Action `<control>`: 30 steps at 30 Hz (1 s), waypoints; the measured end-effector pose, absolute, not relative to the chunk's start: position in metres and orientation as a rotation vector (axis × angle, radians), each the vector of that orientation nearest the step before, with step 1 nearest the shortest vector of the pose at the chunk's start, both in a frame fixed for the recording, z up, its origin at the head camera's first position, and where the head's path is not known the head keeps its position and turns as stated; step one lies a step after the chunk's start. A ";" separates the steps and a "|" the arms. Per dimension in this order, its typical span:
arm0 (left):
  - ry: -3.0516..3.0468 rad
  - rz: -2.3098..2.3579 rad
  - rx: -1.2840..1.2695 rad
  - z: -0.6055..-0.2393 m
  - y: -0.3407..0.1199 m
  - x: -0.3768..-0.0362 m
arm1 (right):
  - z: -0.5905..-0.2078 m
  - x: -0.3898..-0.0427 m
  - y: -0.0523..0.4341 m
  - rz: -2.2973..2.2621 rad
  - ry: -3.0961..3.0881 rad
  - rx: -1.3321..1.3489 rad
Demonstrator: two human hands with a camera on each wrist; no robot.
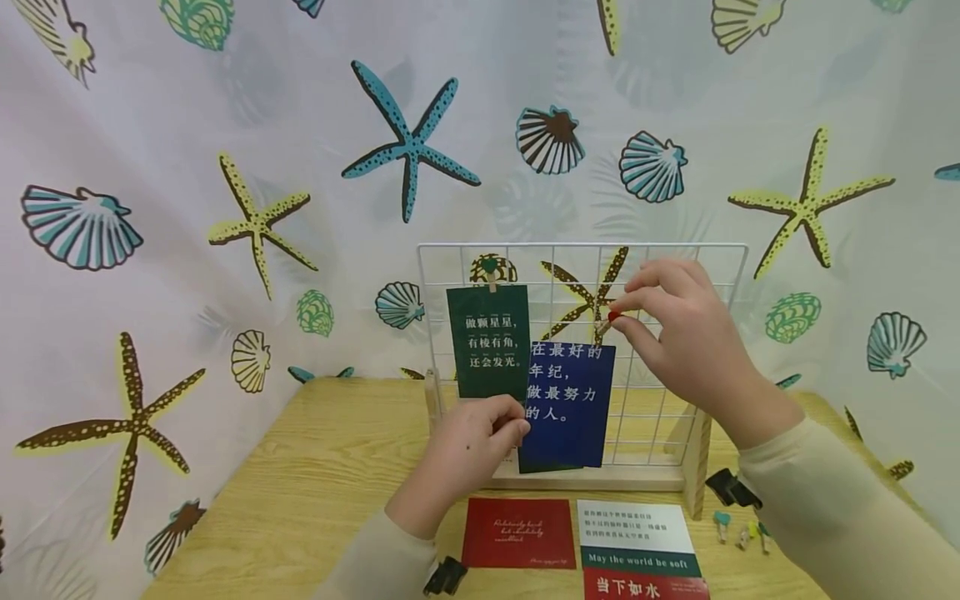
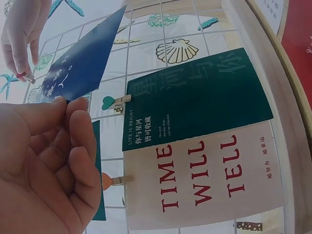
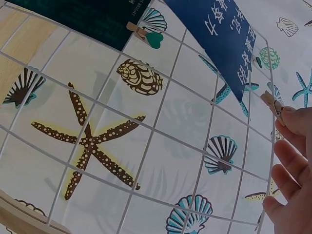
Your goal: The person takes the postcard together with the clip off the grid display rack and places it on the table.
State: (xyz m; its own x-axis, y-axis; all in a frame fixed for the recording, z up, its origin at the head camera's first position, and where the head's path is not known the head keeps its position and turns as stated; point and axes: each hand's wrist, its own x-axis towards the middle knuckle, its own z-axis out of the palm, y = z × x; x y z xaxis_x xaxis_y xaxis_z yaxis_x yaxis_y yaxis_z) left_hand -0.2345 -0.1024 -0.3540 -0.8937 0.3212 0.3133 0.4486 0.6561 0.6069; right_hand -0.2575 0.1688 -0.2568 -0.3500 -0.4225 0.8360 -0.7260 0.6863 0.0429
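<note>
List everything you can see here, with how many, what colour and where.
Wire grid panel: one, white, upright in a wooden base on the table.
Green card: one, dark green, pegged to the grid.
Blue card: one, dark blue, held against the grid.
Red-tipped peg: one, at the blue card's top corner.
Loose cards: three, red, white-green, red, lying before the base.
Small pegs: several, coloured, right of the base.
Table: one, light wood.
Left hand: pinches the blue card.
Right hand: pinches the peg.
</note>
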 end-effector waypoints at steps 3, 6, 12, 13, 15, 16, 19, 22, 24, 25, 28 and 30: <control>-2.689 -1.065 -0.657 -0.358 -0.107 -0.229 | -0.261 -0.254 0.170 0.419 -2.002 0.883; -2.714 -1.064 -0.663 -0.363 -0.112 -0.224 | -0.268 -0.252 0.172 0.415 -2.014 0.883; -2.788 -1.072 -0.663 -0.373 -0.119 -0.216 | -0.282 -0.246 0.178 0.436 -2.032 0.887; -2.792 -1.072 -0.669 -0.374 -0.120 -0.216 | -0.285 -0.246 0.179 0.442 -2.035 0.888; -2.791 -1.079 -0.679 -0.376 -0.122 -0.215 | -0.290 -0.244 0.181 0.449 -2.044 0.887; -2.791 -1.080 -0.680 -0.377 -0.122 -0.215 | -0.293 -0.244 0.183 0.453 -2.048 0.887; -2.798 -1.114 -0.676 -0.381 -0.127 -0.214 | -0.302 -0.243 0.187 0.469 -2.065 0.878; -2.822 -1.157 -0.662 -0.384 -0.134 -0.213 | -0.312 -0.242 0.192 0.499 -2.094 0.860; -2.839 -1.184 -0.658 -0.385 -0.140 -0.213 | -0.319 -0.241 0.195 0.527 -2.115 0.847; -2.847 -1.178 -0.657 -0.386 -0.143 -0.212 | -0.323 -0.240 0.197 0.543 -2.125 0.839; -2.874 -1.187 -0.647 -0.388 -0.152 -0.211 | -0.332 -0.237 0.202 0.582 -2.162 0.808; -2.889 -1.189 -0.637 -0.390 -0.159 -0.210 | -0.338 -0.235 0.206 0.602 -2.187 0.788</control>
State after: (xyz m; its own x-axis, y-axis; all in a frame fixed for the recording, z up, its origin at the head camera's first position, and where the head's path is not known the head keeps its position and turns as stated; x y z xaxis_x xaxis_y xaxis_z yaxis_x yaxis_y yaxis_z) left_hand -0.2103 -0.1585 -0.3902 -0.9191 0.3791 0.1069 0.3446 0.6423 0.6846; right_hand -0.2348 0.2057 -0.3379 -0.5513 -0.3505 0.7571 -0.6888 0.7033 -0.1759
